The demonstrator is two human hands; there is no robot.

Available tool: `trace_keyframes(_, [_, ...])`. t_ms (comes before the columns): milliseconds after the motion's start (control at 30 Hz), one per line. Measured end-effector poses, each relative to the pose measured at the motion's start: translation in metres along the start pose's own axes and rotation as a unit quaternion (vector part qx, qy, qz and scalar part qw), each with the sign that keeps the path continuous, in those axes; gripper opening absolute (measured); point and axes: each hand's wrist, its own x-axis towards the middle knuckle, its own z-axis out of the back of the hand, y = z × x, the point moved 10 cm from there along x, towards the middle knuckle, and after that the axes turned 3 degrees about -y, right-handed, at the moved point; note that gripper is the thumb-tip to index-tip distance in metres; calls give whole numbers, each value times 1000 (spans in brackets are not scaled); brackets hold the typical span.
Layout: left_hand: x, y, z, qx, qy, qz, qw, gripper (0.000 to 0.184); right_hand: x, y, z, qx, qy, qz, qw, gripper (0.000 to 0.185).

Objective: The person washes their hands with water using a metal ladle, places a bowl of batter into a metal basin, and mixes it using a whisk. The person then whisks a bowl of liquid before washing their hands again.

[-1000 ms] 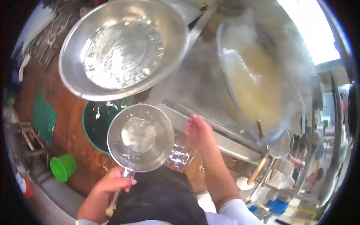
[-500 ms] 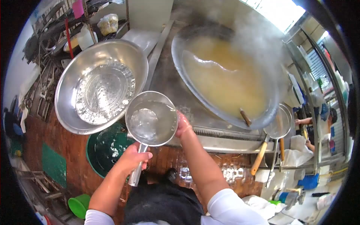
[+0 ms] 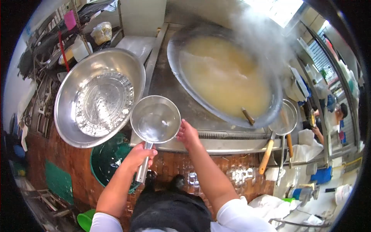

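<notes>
My left hand is wrapped round the handle of a metal saucepan. The pan is held up in front of me, its inside shiny; whether a little liquid lies in it I cannot tell. Close to the pan's right side is my right hand, fingers stretched and apart; whether a fingertip touches the rim is unclear. Left of the pan stands a large, wet, shiny metal basin, tilted toward me in the view. Beyond, a big wok holds steaming, cloudy yellowish liquid, with a wooden handle sticking out.
A dark green tub stands on the wet brown floor below the basin. Strainers with long handles lie at the stove's right edge. A bright green basin is at lower left. Another person's arm shows at far right.
My right hand has loosened from the side of the saucepan, its fingers now spread. The view has shifted slightly; the left hand keeps its hold on the handle.
</notes>
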Motion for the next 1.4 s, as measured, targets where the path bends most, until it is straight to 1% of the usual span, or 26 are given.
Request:
trace_keyframes(167, [19,0,-7,-34,15,2,999,26,-39,-14,25,-68,4,21,997,24])
trace_keyframes(267, [34,-1,-10,-62,14,-4,998,25,-59,-31,44,-61,-1,8,998,25])
trace_keyframes(300, [35,-6,-13,-45,1,-15,999,22,-66,-36,49,-66,-4,2,998,25])
trace_keyframes(467, [57,3,-22,-55,16,-12,998,20,-87,-58,70,-80,-14,-28,996,26])
trace_keyframes(667, [86,35,-30,-66,29,-22,997,17,-91,-48,42,-167,17,11,986,23])
trace_keyframes(700, [85,38,-31,-57,30,-15,998,22,-88,-46,39,-182,21,21,983,23])
trace_keyframes(767, [83,38,-24,6,23,-12,1000,22,-79,-45,35,-210,28,36,977,23])
trace_keyframes(833, [82,38,-11,64,19,-5,998,26,-72,-29,22,-235,42,96,966,23])
trace_keyframes(867, [81,37,5,132,-6,-9,991,26,-68,-20,13,-246,49,126,960,23])
trace_keyframes(900, [73,16,20,300,-32,-81,950,24,-66,-6,0,-268,61,177,945,24])
trace_keyframes(933, [62,-6,25,458,-54,-150,874,23,-63,9,-16,-288,73,229,927,25])
trace_keyframes(1000, [21,-52,39,430,-177,-187,865,26,-49,31,-49,-362,78,289,883,25])
trace_keyframes(1033, [25,-62,62,334,-215,-284,873,29,-44,43,-68,-357,83,292,884,26])
trace_keyframes(1067, [29,-71,68,215,-203,-293,909,38,-40,54,-87,-352,89,295,884,26])
trace_keyframes(1100, [35,-74,65,19,-176,-263,948,45,-30,68,-99,-379,46,334,862,27])
trace_keyframes(1133, [42,-75,53,-179,-141,-226,947,53,-20,79,-111,-403,3,371,836,28])
trace_keyframes(1167, [68,-65,48,-242,-126,-173,946,58,-12,85,-119,-426,-39,406,807,29])
trace_keyframes(1200, [101,-50,44,-306,-111,-117,938,63,8,76,-116,-454,-78,378,803,30])
trace_keyframes(1267, [138,-21,33,-296,-215,-9,931,70,49,54,-100,-510,-156,318,784,32])
trace_keyframes(1300, [164,-11,29,-343,-159,-18,926,70,73,28,-90,-554,-128,197,799,36])
trace_keyframes(1333, [164,-18,12,-387,-101,-24,916,71,61,27,-99,-526,-91,228,814,35])
trace_keyframes(1367, [160,-9,8,-399,-124,25,908,66,45,25,-104,-497,-57,258,827,35])
trace_keyframes(1400, [158,-11,11,-344,-136,18,929,63,20,32,-111,-466,-23,291,835,34])
